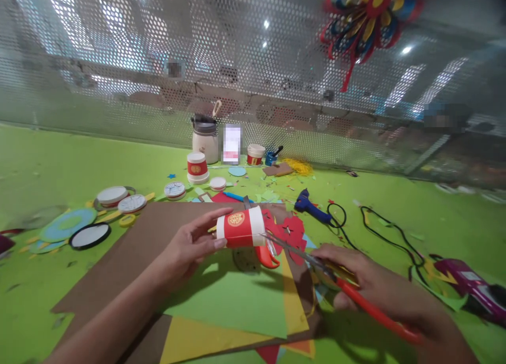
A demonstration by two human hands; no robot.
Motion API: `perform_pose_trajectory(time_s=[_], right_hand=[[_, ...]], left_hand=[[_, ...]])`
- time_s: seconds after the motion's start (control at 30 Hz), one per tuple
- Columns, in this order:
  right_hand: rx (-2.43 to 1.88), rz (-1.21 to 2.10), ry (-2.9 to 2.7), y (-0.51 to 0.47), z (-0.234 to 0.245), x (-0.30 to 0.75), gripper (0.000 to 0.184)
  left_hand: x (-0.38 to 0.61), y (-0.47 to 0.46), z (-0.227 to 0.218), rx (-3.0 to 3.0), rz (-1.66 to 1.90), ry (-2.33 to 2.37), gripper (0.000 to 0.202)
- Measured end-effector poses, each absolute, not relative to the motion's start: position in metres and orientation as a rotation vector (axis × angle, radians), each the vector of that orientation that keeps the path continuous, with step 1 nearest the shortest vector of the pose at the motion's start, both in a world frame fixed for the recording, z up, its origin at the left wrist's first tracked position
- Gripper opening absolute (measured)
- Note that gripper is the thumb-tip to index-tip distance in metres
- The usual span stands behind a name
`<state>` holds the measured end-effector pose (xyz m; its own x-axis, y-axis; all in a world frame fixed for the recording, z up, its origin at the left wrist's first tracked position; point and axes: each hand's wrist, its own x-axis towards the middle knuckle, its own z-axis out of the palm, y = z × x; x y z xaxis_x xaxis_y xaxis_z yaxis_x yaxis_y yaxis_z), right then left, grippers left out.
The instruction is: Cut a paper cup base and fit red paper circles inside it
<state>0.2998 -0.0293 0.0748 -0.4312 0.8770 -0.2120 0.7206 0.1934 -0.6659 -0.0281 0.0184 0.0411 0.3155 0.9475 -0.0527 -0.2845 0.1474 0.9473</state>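
Observation:
My left hand is closed around a paper cup, white with a red band and a gold emblem, tilted on its side above the papers. In my right hand is a pair of scissors with red handles, its blades meeting the cup's right end near the rim. Whether the blades bite into the cup wall cannot be made out. Below the cup lie green paper and yellow paper on brown cardboard. Red paper cutouts rest just behind the blades.
A blue glue gun with a black cord lies behind my right hand. A purple tool sits at the right. Paper discs and round lids spread leftward. At the back stand a jar, a phone and another cup.

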Motion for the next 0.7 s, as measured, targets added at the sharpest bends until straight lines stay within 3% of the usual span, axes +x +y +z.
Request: perform_pose_trajectory(time_s=[0.4,0.7], right_hand=[[-1.581,0.466,-2.53,-0.037,0.063,0.301,0.056],[-1.453,0.474,-2.558,-0.034,0.071,0.303,0.057]], left_hand=[[-0.033,0.021,0.037,1.274,1.032,0.907,0.051],[-0.031,0.023,0.036,1.484,1.021,0.962,0.049]])
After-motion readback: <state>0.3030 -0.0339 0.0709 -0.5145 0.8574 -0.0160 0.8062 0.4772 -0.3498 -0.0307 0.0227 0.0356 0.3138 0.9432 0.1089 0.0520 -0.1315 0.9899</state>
